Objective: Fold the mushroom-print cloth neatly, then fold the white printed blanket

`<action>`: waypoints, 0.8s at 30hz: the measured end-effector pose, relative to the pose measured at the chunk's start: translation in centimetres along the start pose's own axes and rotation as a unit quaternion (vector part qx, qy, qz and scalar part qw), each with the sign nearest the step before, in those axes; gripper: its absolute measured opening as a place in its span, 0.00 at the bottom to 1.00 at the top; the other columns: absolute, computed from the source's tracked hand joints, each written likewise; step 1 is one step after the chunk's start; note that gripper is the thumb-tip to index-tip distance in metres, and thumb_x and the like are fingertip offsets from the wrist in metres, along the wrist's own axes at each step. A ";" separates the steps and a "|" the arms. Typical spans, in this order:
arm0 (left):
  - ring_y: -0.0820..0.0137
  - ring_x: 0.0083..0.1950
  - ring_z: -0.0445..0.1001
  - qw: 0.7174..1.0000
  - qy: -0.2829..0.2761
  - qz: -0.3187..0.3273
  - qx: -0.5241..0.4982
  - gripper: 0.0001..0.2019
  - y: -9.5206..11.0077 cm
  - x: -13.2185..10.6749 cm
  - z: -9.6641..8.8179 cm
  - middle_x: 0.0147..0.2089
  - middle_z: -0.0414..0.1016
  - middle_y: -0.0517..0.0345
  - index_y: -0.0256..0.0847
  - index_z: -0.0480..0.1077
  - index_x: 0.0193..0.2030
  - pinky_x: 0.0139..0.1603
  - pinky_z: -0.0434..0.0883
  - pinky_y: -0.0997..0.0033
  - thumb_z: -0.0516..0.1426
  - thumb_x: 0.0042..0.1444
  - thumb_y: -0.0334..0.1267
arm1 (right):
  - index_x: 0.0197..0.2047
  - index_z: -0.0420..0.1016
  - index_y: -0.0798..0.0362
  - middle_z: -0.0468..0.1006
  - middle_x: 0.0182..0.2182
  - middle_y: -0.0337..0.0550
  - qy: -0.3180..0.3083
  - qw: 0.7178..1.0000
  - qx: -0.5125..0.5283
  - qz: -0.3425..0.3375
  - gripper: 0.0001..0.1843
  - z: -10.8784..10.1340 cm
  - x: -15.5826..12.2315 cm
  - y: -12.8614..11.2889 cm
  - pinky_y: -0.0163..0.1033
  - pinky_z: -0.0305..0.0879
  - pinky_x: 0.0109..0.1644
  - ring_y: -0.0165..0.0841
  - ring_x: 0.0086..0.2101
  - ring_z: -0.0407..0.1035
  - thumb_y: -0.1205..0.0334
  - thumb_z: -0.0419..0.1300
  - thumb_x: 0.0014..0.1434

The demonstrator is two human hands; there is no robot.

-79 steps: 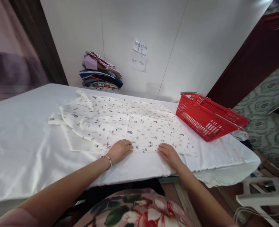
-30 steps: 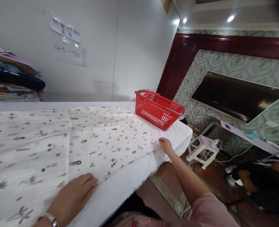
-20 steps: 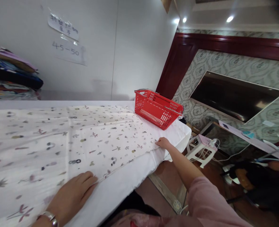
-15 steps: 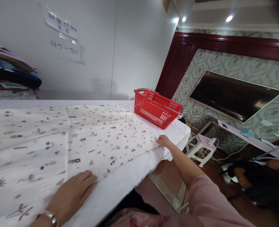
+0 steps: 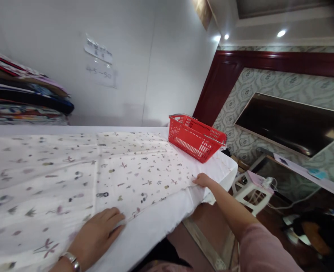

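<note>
Cloth [image 5: 155, 177]: white with a scattered print of small plants and shapes, spread over the table with creases crossing it; its left part runs out of my sight.
Left hand [image 5: 100, 230]: palm down on the near edge of the cloth, fingers together and slightly bent; I cannot tell whether it pinches the edge or only rests there.
Left wrist: a silvery bracelet [image 5: 70, 260].
Right hand [image 5: 203, 180]: stretched out to the cloth's near right corner, fingers curled at it; whether it grips the corner, I cannot tell.
Right arm: a pink sleeve [image 5: 265, 247].
Table [image 5: 167, 217]: draped in white, its covering hanging over the near edge.
Basket [image 5: 197, 139]: red, slotted, upright at the table's right end, just beside the cloth and beyond the right hand.
Stack of folded fabric [image 5: 28, 94]: mixed colours, at the back left, near the wall [image 5: 175, 56].
Paper signs [image 5: 99, 51]: two, one above the other, the lower reading "45-50".
Off to the right: a dark television [image 5: 294, 124] on patterned wallpaper [image 5: 249, 79], and a stool [image 5: 256, 180] with white legs and pale cables on top.
</note>
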State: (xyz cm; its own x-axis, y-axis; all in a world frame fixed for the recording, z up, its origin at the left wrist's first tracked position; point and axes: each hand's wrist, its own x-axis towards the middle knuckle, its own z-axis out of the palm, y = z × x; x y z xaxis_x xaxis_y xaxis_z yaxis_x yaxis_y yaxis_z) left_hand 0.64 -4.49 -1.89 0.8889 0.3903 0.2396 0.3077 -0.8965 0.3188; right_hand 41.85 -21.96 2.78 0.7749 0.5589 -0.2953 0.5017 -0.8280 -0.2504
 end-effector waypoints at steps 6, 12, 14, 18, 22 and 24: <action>0.65 0.46 0.69 0.997 -0.062 -0.040 0.021 0.15 1.3 0.1 -0.8 0.46 0.71 0.53 0.45 0.72 0.42 0.48 0.65 0.62 0.45 0.56 0.34 | 0.20 0.66 0.56 0.68 0.13 0.39 0.000 0.993 0.115 -0.005 0.04 0.3 0.4 -0.1 0.34 0.62 0.24 0.33 0.19 0.67 0.69 0.59 0.43; 0.63 0.46 0.68 0.990 -0.117 -0.049 0.055 0.25 3.4 2.1 -1.3 0.46 0.69 0.50 0.42 0.71 0.45 0.48 0.64 0.59 0.44 0.44 0.20 | 0.30 0.64 0.54 0.70 0.20 0.36 0.109 0.962 0.242 -0.064 0.05 -5.5 2.9 -0.1 0.29 0.63 0.25 0.26 0.21 0.66 0.62 0.55 0.50; 0.63 0.46 0.67 0.992 -0.112 -0.033 0.054 0.25 4.3 3.0 -1.3 0.46 0.69 0.50 0.41 0.70 0.46 0.48 0.64 0.59 0.44 0.44 0.20 | 0.31 0.63 0.54 0.69 0.21 0.35 0.147 0.955 0.250 -0.068 0.05 -6.5 3.7 0.2 0.29 0.62 0.25 0.25 0.21 0.65 0.61 0.53 0.52; 0.61 0.48 0.66 0.989 -0.129 -0.024 0.074 0.26 5.6 3.9 -0.3 0.48 0.68 0.48 0.39 0.69 0.46 0.48 0.64 0.58 0.44 0.43 0.18 | 0.29 0.63 0.55 0.62 0.12 0.32 0.149 0.969 0.197 -0.022 0.03 -3.7 4.3 1.9 0.30 0.57 0.20 0.27 0.16 0.61 0.70 0.53 0.47; 0.60 0.50 0.65 0.987 -0.135 -0.033 0.080 0.29 5.5 3.3 0.6 0.51 0.68 0.49 0.41 0.68 0.49 0.50 0.62 0.56 0.44 0.41 0.19 | 0.30 0.66 0.56 0.63 0.11 0.33 0.119 0.985 0.122 0.015 0.08 0.5 4.1 3.8 0.31 0.56 0.19 0.29 0.15 0.63 0.74 0.53 0.44; 0.61 0.52 0.65 0.987 -0.137 -0.041 0.068 0.30 5.1 2.8 0.6 0.52 0.67 0.51 0.44 0.68 0.50 0.52 0.62 0.55 0.45 0.41 0.19 | 0.33 0.68 0.56 0.67 0.14 0.36 0.114 0.989 0.088 0.021 0.10 1.3 4.1 4.2 0.31 0.58 0.20 0.30 0.16 0.65 0.73 0.52 0.46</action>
State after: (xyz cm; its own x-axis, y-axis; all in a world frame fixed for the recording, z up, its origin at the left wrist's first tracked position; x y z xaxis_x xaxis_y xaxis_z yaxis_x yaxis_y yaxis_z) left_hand 4.89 -8.10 -0.18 0.9121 0.4075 -0.0447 0.4079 -0.8916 0.1966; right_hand 46.62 -23.11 -0.62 0.8700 0.4832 -0.0982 0.4087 -0.8182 -0.4044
